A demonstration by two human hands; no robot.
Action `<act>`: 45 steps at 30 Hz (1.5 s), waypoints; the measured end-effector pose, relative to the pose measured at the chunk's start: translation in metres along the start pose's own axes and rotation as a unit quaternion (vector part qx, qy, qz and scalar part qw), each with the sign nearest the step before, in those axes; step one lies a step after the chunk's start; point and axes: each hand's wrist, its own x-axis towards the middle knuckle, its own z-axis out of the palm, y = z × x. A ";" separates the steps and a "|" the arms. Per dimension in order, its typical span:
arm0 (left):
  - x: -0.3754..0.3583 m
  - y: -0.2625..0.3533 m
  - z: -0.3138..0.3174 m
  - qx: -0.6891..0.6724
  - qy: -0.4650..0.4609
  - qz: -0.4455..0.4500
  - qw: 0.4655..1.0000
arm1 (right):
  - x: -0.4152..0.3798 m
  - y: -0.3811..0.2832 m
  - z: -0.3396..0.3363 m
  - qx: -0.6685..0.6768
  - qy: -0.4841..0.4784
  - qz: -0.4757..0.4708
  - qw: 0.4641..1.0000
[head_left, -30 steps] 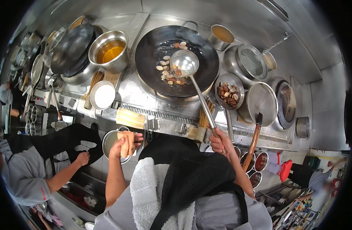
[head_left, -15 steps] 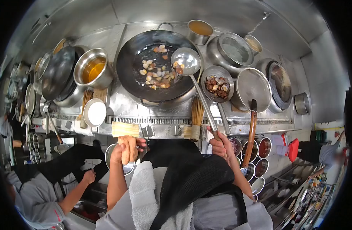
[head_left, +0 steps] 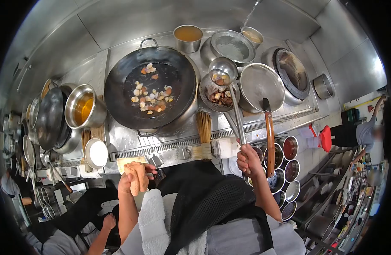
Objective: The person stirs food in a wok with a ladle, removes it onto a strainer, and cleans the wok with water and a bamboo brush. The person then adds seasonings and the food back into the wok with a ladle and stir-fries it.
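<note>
My right hand (head_left: 249, 161) grips the handle of a long steel ladle (head_left: 223, 68). Its bowl, with a few pale and brownish pieces inside, is above the far edge of a skimmer (head_left: 203, 94) that holds browned pieces. To the left, a black wok (head_left: 114, 85) contains scattered pale and reddish pieces (head_left: 153, 100) in a thin dark layer of liquid. My left hand (head_left: 126, 180) is closed around what looks like a folded peach-coloured cloth (head_left: 138, 176), low in front of the stove. A yellowish folded cloth (head_left: 128, 161) lies just beyond it.
Left of the wok stand a pot of amber liquid (head_left: 83, 108) and a white-filled bowl (head_left: 96, 154). A bamboo brush (head_left: 204, 129) is at the stove's front. A wide strainer (head_left: 262, 87) and a wood-handled tool (head_left: 269, 144) are right. Another person's hand (head_left: 109, 221) shows lower left.
The ladle has moved from the wok's right rim to over the skimmer, as my right hand shifted. The view has turned, so the stove appears tilted and further left. My left hand keeps its grip.
</note>
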 end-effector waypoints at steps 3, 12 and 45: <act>0.003 0.003 0.007 0.002 0.012 -0.002 1.000 | 0.002 0.003 -0.008 -0.026 0.042 -0.019 0.999; 0.014 0.004 0.007 0.022 0.005 -0.006 1.000 | 0.004 -0.001 -0.010 -0.085 0.070 -0.043 0.993; -0.053 -0.020 -0.021 0.009 0.070 -0.034 0.997 | 0.054 0.003 0.075 -0.403 -0.072 -0.072 0.910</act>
